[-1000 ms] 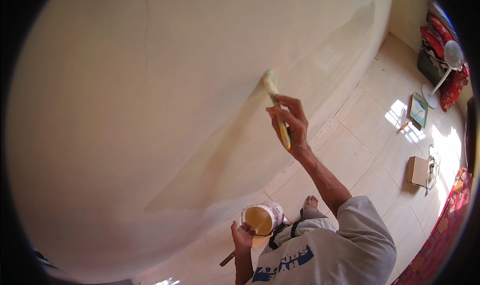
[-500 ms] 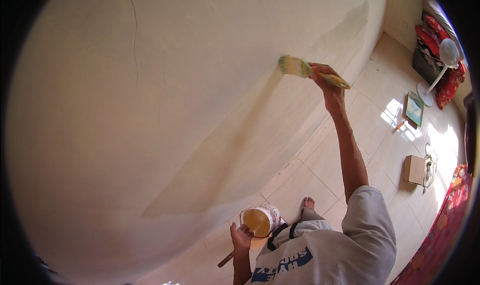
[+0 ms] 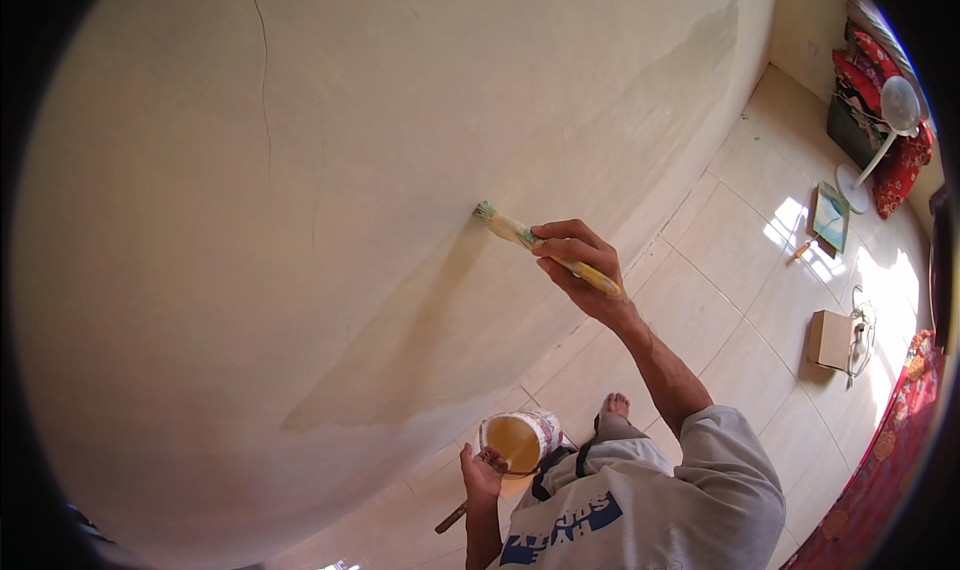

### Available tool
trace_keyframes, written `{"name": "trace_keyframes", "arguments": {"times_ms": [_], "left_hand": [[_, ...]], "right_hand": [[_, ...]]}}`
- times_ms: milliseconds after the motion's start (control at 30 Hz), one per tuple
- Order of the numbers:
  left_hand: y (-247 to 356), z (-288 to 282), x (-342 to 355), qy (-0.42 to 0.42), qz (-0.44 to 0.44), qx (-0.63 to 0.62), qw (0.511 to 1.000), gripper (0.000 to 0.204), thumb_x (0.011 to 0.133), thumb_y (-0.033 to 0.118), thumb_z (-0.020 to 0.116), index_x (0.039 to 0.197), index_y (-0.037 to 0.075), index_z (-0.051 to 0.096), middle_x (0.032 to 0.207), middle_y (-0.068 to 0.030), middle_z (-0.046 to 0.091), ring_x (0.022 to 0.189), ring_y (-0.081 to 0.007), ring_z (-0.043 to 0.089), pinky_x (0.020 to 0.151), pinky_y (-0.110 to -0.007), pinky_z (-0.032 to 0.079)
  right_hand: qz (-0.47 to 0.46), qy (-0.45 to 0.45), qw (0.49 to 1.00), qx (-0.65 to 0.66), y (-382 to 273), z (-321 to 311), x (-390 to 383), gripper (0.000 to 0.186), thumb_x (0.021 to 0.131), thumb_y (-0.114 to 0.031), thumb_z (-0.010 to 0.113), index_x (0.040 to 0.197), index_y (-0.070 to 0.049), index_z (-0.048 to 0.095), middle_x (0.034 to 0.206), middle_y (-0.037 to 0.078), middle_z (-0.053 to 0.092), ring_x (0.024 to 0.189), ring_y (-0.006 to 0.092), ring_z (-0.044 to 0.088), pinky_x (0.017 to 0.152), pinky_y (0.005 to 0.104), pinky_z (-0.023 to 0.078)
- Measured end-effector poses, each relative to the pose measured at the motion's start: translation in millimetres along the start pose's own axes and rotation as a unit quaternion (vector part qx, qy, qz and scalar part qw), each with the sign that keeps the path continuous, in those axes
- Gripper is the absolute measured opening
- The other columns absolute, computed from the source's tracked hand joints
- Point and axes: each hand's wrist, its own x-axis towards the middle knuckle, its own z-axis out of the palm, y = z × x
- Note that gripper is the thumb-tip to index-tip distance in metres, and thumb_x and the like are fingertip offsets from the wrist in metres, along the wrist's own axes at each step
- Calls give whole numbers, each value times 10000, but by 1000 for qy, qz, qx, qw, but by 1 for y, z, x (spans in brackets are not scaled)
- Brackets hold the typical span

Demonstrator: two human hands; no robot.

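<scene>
My right hand [image 3: 583, 263] grips a wide paintbrush [image 3: 510, 229] with a yellow handle. Its bristle tip meets the pale wall [image 3: 300, 300] at the upper edge of a darker, wet-looking band [image 3: 430, 340]. Down at waist height, my left hand [image 3: 484, 472] has its fingers curled at the rim of a white bucket [image 3: 548, 430], which holds a yellowish-tan liquid [image 3: 512, 444]. A brown stick-like handle [image 3: 452, 517] juts out past my left wrist; whether that hand grips it too, I cannot tell.
Light floor tiles [image 3: 690, 295] run along the wall's foot. To the right are a cardboard box [image 3: 829, 340] beside a coiled wire, a flat green-blue packet [image 3: 830, 217], a white stand fan [image 3: 880, 150] and a bin [image 3: 850, 133] with red cloth. Red patterned fabric [image 3: 890, 450] hangs at lower right.
My right hand has swept the paintbrush left and down along the band's upper edge, turning the brush more edge-on. My left hand and the bucket have hardly moved.
</scene>
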Motion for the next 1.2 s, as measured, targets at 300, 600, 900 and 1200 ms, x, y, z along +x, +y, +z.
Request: {"name": "trace_keyframes", "arguments": {"times_ms": [300,600,900,1200], "left_hand": [[1,1,-1,-29,-9,2,1000,541,935,612,564,951,71,574,780,-75,610,696,-259,588,689,-387,494],[7,-2,-1,-46,-19,19,999,546,941,616,545,949,71,579,782,-81,608,697,-252,585,693,-381,497],[6,2,3,-17,-25,17,999,554,948,614,535,933,66,612,766,-88,637,666,-264,615,665,-396,529],[7,10,-9,-16,-14,25,999,560,944,625,538,943,69,607,773,-88,638,681,-258,609,697,-398,511]], "right_hand": [[106,148,982,48,75,-124,67,153,945,-121,737,1092,-78,736,1199,67,712,1079,160,656,953,297,536],[-65,154,973,-156,49,-48,39,243,867,104,695,1054,-49,720,1233,114,625,1064,214,650,829,325,550],[-51,-91,994,17,-19,66,-33,251,872,62,699,1086,-68,719,1282,132,592,1043,242,680,833,348,570],[57,95,994,9,51,-78,38,172,909,44,703,1045,-57,727,1235,84,649,1116,178,627,910,308,526]]}}
